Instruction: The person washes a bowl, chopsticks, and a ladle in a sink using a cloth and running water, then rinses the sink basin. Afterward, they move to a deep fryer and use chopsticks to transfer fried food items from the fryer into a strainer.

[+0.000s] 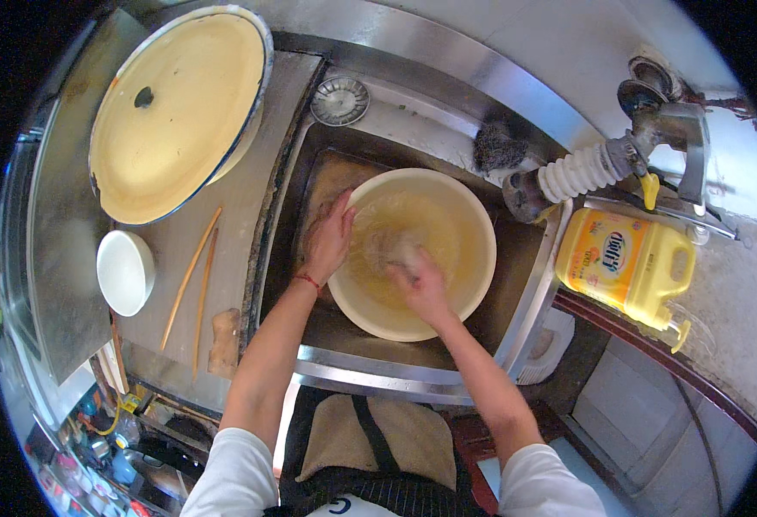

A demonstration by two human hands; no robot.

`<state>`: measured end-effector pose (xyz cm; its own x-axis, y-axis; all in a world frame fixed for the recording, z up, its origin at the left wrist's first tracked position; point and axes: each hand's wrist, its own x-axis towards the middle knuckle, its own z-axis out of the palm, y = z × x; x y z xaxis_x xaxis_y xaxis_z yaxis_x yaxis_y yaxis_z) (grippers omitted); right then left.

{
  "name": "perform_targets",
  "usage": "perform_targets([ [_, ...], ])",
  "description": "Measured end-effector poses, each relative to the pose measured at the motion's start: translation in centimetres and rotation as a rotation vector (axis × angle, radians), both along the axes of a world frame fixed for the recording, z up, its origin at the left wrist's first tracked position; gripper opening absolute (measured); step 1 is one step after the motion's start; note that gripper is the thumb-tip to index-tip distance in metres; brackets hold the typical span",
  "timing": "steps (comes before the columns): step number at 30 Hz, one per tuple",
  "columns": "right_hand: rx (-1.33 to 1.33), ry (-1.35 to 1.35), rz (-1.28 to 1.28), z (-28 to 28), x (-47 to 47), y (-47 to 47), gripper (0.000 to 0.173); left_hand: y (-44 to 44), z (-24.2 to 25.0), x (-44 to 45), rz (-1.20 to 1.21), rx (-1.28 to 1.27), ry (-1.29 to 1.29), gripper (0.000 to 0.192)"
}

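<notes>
A large cream basin (478, 258) sits inside a metal sink (514, 304), with cloudy yellowish liquid (378, 291) swirling in it. My left hand (332, 236) steadies the basin from its left side, fingers along the rim. Down inside the basin is my right hand (422, 284), its fingers curled around a pale, blurred thing (394, 242). Motion blur and the liquid hide what that thing is.
Left of the sink are a big enamel lidded pot (184, 123), a white bowl (125, 273), two wooden sticks (187, 284) and a brown block (224, 339). A small metal dish (340, 101), dark scouring pad (500, 147), corrugated pipe (585, 169) and yellow detergent jug (627, 265) edge the sink.
</notes>
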<state>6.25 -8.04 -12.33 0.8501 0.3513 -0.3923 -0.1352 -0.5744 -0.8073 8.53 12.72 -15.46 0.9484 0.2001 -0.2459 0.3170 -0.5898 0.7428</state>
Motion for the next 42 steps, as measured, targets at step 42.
perform_targets([
  [42,-0.234,0.366,0.564,-3.1,-5.8,-0.6,0.057,-1.4,-0.8,-0.9,0.020,0.126,-0.228,0.048],
])
